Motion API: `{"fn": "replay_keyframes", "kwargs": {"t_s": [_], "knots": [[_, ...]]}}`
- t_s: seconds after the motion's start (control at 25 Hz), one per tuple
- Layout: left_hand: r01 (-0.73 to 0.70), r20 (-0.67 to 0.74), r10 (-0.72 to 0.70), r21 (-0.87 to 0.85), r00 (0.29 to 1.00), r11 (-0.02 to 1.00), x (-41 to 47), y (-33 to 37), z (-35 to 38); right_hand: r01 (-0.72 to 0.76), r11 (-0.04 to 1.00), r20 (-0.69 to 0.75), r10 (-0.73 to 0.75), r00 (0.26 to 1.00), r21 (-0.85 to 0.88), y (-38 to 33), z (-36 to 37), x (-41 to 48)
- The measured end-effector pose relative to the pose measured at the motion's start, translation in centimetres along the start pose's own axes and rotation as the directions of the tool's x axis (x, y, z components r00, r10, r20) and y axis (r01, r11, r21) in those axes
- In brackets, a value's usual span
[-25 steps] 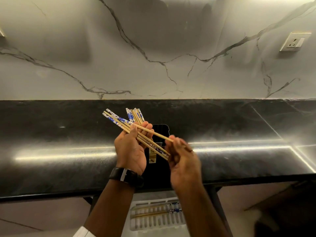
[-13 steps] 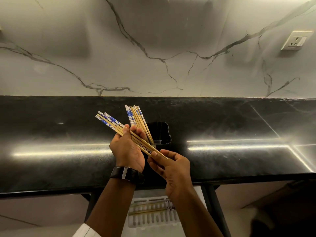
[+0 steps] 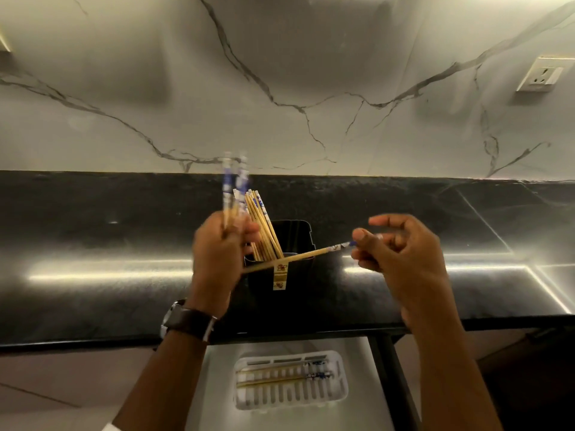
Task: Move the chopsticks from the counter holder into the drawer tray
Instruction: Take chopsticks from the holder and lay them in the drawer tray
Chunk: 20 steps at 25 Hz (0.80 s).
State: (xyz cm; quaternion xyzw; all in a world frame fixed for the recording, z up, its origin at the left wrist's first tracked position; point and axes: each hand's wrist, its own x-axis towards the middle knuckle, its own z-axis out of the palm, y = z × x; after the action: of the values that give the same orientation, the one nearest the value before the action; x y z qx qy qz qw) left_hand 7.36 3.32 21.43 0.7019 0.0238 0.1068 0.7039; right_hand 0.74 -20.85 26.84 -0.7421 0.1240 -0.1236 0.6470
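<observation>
A black holder stands on the dark counter with several bamboo chopsticks leaning in it. My left hand grips a few blue-and-white-tipped chopsticks upright, blurred, just left of the holder. My right hand pinches the blue end of a single chopstick that lies nearly level across the holder's front. Below the counter, a white slotted tray in the open drawer holds a couple of chopsticks.
The black counter runs the full width, its front edge above the open drawer. A marble wall rises behind, with a socket at upper right. I wear a watch on my left wrist.
My left hand has swung its chopsticks from a leftward slant to upright. My right hand has moved right, drawing one chopstick out sideways. The camera has tilted down a little.
</observation>
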Motion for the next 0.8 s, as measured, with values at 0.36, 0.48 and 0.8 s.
{"fn": "replay_keyframes", "kwargs": {"t_s": [0.36,0.48,0.8], "knots": [[0.341,0.593,-0.212,-0.114,0.777,0.933,-6.2,0.5,4.5,0.182,0.978,0.141,-0.167,0.976,-0.101,0.4,4.7,1.5],[0.353,0.564,-0.236,-0.108,0.792,0.929,-7.2,0.0,4.6,0.118,0.992,0.118,-0.113,0.987,-0.035,1.3,5.0,1.5],[0.505,0.651,-0.295,-0.158,0.699,0.849,-8.3,-1.3,3.8,0.337,0.908,0.278,-0.267,0.923,-0.248,2.8,5.0,1.7]]}}
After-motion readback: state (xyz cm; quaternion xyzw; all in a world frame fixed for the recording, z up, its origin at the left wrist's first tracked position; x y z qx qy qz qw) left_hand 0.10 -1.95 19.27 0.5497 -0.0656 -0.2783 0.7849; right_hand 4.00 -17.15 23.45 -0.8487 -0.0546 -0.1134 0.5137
